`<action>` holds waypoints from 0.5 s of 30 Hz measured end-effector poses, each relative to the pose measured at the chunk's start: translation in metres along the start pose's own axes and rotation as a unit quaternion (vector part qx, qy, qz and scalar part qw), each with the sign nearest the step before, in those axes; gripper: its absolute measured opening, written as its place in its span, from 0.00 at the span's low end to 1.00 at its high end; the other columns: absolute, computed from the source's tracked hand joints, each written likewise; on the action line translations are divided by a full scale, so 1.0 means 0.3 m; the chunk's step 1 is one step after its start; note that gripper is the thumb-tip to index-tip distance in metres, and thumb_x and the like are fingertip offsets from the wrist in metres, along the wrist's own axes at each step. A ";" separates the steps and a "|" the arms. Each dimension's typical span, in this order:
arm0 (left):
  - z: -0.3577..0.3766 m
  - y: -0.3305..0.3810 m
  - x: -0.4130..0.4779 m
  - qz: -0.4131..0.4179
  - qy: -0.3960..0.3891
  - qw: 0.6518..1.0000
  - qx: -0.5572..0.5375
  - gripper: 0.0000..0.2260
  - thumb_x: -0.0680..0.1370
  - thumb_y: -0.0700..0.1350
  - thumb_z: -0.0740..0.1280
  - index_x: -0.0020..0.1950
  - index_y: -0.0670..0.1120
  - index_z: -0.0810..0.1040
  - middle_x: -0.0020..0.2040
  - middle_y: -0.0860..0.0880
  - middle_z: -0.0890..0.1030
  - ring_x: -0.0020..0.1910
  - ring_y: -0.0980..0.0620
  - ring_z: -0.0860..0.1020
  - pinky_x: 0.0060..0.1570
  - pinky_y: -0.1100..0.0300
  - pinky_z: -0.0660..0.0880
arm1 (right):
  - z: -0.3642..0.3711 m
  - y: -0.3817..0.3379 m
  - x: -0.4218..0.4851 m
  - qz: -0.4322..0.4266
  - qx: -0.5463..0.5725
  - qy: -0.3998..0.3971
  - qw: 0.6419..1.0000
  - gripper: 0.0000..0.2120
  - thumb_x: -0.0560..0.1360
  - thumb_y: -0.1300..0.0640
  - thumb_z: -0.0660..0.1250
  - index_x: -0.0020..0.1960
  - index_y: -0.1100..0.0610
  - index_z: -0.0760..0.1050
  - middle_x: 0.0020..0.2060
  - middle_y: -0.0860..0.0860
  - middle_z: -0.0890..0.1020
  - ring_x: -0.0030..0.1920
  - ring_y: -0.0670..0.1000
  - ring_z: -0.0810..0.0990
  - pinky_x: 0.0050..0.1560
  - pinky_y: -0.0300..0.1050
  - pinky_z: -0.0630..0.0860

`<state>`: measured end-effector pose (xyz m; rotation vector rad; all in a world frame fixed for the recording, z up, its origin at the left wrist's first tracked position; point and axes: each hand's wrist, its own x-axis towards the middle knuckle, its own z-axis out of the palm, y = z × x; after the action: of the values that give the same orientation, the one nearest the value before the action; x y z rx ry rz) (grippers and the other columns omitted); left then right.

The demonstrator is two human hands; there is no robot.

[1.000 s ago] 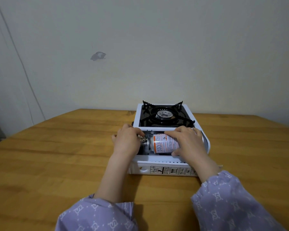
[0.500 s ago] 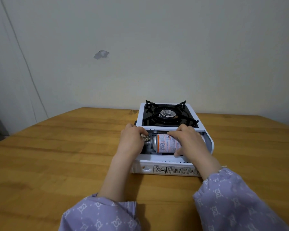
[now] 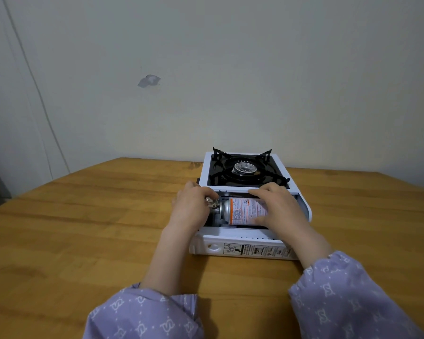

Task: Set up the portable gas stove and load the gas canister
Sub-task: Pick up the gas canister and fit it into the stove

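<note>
A white portable gas stove (image 3: pixel 240 243) stands on the wooden table (image 3: pixel 83 228), its black burner grate (image 3: pixel 245 168) at the far end. Its near compartment is uncovered. Inside lies a gas canister (image 3: pixel 245 211) on its side, white and orange label up, silver nozzle end pointing left. My right hand (image 3: pixel 277 209) lies over the canister's right part and grips it. My left hand (image 3: pixel 192 207) rests at the stove's left side, fingers at the metal connector (image 3: pixel 212 201) by the nozzle; whether it grips that, I cannot tell. The canister's right end is hidden.
A plain wall (image 3: pixel 230 69) rises right behind the table, with a small chipped patch (image 3: pixel 149 80). A thin cable (image 3: pixel 39 94) runs down the wall at the left. Bare tabletop stretches left and right of the stove.
My right hand has slid a little to the right along the canister, so more of the label shows. The left hand stays at the nozzle end. The camera view shifted slightly.
</note>
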<state>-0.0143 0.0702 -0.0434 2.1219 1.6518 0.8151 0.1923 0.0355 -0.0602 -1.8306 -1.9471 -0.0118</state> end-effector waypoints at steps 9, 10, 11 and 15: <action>0.006 0.002 0.000 0.003 -0.021 1.000 0.013 0.17 0.79 0.38 0.63 0.60 0.57 0.80 0.65 0.46 0.71 0.63 0.45 0.69 0.65 0.44 0.68 | -0.017 -0.018 -0.071 -0.007 -0.030 -0.006 1.000 0.19 0.79 0.47 0.62 0.69 0.51 0.72 0.65 0.47 0.74 0.64 0.51 0.72 0.61 0.49 0.70; 0.006 0.003 -0.001 0.004 -0.023 1.000 0.017 0.18 0.79 0.38 0.62 0.61 0.57 0.80 0.65 0.46 0.71 0.63 0.45 0.69 0.66 0.44 0.68 | -0.009 -0.017 -0.072 -0.010 -0.031 -0.009 0.999 0.20 0.80 0.48 0.60 0.70 0.51 0.71 0.67 0.48 0.73 0.65 0.52 0.71 0.62 0.49 0.69; 0.006 0.003 -0.002 0.005 -0.026 0.999 0.021 0.18 0.79 0.38 0.62 0.61 0.57 0.80 0.65 0.46 0.70 0.64 0.45 0.68 0.66 0.44 0.68 | -0.003 -0.016 -0.073 -0.012 -0.031 -0.009 0.999 0.20 0.80 0.48 0.59 0.70 0.52 0.70 0.69 0.49 0.72 0.67 0.53 0.70 0.64 0.49 0.68; 0.006 0.004 -0.002 0.006 -0.038 0.999 0.034 0.20 0.79 0.37 0.61 0.63 0.58 0.79 0.67 0.46 0.69 0.64 0.44 0.68 0.67 0.43 0.67 | 0.010 -0.004 -0.073 -0.008 -0.029 -0.029 0.999 0.23 0.81 0.47 0.56 0.75 0.50 0.63 0.74 0.50 0.66 0.73 0.53 0.63 0.71 0.50 0.60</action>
<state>-0.0123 0.0694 -0.0443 2.1836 1.6513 0.6815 0.1901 0.0157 -0.0699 -1.8713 -2.0215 -0.0197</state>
